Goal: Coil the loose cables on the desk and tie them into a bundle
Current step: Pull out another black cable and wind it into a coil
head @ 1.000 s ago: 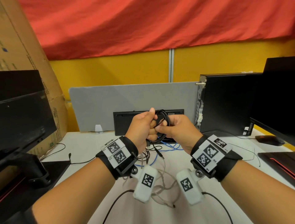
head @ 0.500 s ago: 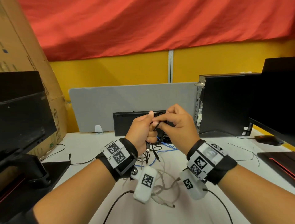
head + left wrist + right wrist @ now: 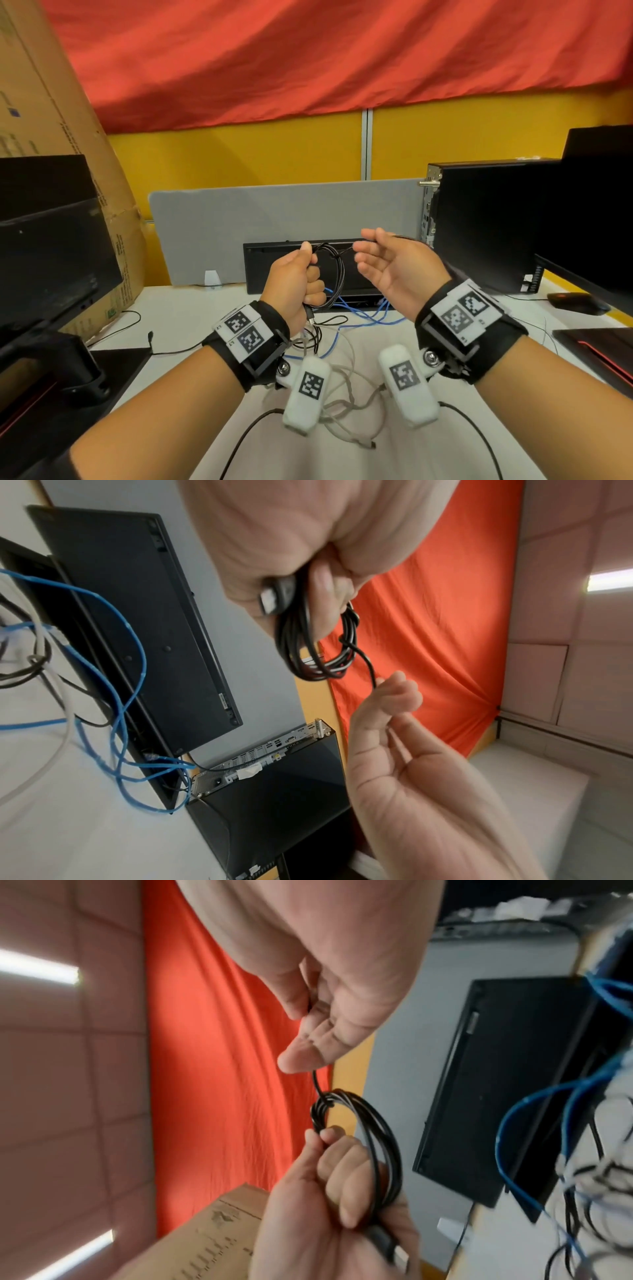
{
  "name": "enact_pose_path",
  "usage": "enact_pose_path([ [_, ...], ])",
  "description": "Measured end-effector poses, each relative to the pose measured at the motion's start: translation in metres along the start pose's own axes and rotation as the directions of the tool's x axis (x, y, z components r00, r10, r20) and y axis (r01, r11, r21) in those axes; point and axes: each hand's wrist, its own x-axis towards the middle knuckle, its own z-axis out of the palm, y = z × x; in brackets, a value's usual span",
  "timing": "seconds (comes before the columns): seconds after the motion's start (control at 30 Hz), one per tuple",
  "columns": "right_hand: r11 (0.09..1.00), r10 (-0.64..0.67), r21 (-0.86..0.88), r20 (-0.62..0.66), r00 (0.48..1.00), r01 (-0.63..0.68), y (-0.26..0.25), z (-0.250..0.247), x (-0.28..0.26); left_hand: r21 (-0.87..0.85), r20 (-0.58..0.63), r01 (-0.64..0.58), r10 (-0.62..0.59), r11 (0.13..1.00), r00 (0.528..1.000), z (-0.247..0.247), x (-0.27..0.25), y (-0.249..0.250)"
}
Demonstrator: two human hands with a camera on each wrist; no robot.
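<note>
Presently: black cable coil [image 3: 330,274], hanging upright above the surface [image 3: 191,320], gripped in the clenched left hand [image 3: 294,284]. Its free tail runs sideways from the coil's top to the right hand [image 3: 394,270], pinched at thumb and fingertip, other fingers spread. Right hand nearer the tail. Below the coil: blue cable [image 3: 363,315] and pale cable [image 3: 346,401], loose; keyboard [image 3: 363,270] propped behind; red curtain [image 3: 308,61] above.

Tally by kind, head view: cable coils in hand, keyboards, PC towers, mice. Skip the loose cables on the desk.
black cable coil, gripped by the left hand: 1
keyboard, on edge against the divider: 1
PC tower: 1
mouse: 1
Total: 4
</note>
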Motion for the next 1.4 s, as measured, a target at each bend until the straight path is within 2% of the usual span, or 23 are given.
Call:
enact_pose_path([
  [0.07,0.995,0.043,0.087,-0.05,0.998,-0.038,0.002,-0.003,-0.001,-0.023,-0.011,0.003,-0.003,1.0,1.0,0.0,-0.001,0.001],
  [0.1,0.997,0.048,0.056,-0.093,0.994,-0.043,0.003,-0.003,0.0,-0.03,-0.015,0.002,-0.003,1.0,1.0,0.001,-0.001,0.001],
  [0.2,0.975,-0.036,-0.22,-0.208,0.977,-0.011,0.009,-0.005,0.001,-0.035,-0.013,-0.005,0.005,0.999,1.0,0.004,-0.002,0.0],
  [0.3,0.922,-0.157,-0.383,-0.239,0.958,0.056,0.012,-0.011,0.004,-0.018,0.003,-0.016,0.016,1.0,1.0,0.005,-0.004,0.001],
  [0.6,0.728,-0.279,-0.649,0.011,0.96,0.219,0.03,-0.016,0.011,-0.073,0.019,-0.029,0.03,0.997,0.999,0.012,-0.007,0.008],
  [0.67,0.723,-0.272,-0.651,0.038,0.961,0.231,0.034,-0.014,0.009,-0.087,0.015,-0.034,0.035,0.996,0.999,0.012,-0.007,0.008],
  [0.73,0.778,-0.234,-0.592,0.039,0.971,0.211,0.037,-0.01,0.006,-0.099,0.011,-0.042,0.044,0.994,0.999,0.012,-0.006,0.008],
  [0.87,0.958,-0.057,-0.28,0.017,0.998,0.06,0.031,-0.003,-0.002,-0.11,-0.004,-0.073,0.073,0.991,0.997,0.013,-0.005,0.004],
  [0.93,0.984,0.019,-0.177,0.043,0.999,-0.011,0.027,-0.002,-0.005,-0.101,-0.017,-0.097,0.096,0.99,0.995,0.012,-0.004,0.003],
  [1.0,0.962,0.046,-0.272,0.069,0.997,-0.026,0.028,0.0,-0.009,-0.097,-0.006,-0.106,0.106,0.99,0.994,0.012,-0.003,0.002],
  [1.1,0.903,0.03,-0.429,0.027,0.999,-0.015,0.029,0.0,-0.009,-0.058,0.049,-0.116,0.119,0.992,0.992,0.012,-0.003,-0.001],
  [1.2,0.891,0.042,-0.453,-0.007,0.999,-0.041,0.024,-0.001,-0.007,0.003,0.125,-0.108,0.107,0.994,0.986,0.009,-0.002,0.001],
  [1.3,0.889,0.088,-0.453,0.04,0.995,-0.06,0.017,-0.004,-0.007,0.11,0.209,-0.084,0.059,0.99,0.976,-0.001,0.002,0.009],
  [1.4,0.902,0.147,-0.423,0.1,0.984,-0.092,0.012,-0.006,-0.007,0.194,0.228,-0.057,0.011,0.979,0.973,-0.01,0.004,0.013],
])
